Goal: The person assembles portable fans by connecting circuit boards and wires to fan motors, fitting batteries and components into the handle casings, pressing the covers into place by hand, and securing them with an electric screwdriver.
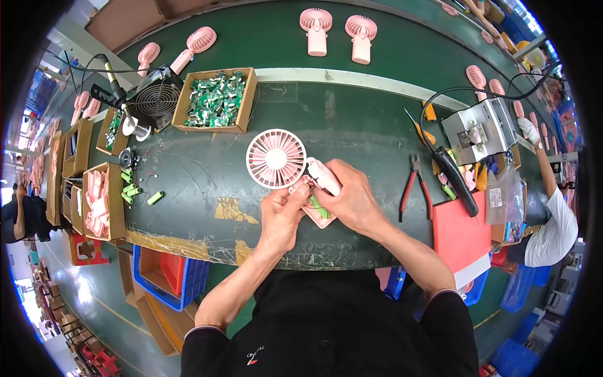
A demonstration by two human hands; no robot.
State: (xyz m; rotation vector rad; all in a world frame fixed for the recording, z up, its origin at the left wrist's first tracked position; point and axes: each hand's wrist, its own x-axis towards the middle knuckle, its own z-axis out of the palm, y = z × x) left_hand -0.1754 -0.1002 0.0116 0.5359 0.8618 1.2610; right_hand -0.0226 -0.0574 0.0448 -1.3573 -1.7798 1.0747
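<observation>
A small pink handheld fan with a round white grille (276,158) lies in front of me, its handle opened up. Inside the handle shell shows a green battery cell (319,208). My left hand (281,217) is closed, thumb and fingers pinching the fan near the joint of head and handle. In my right hand (355,198) is a pale pink handle cover (325,178), gripped between thumb and fingers and tilted above the opened handle. Small parts between my fingertips are partly hidden.
A cardboard box of green circuit boards (217,100) stands at the back left, a box of pink shells (97,201) at the left. Loose green batteries (156,197) lie beside it. Red-handled pliers (414,185) are at right, near a black-handled tool (455,182). Pink fans (316,31) lie behind.
</observation>
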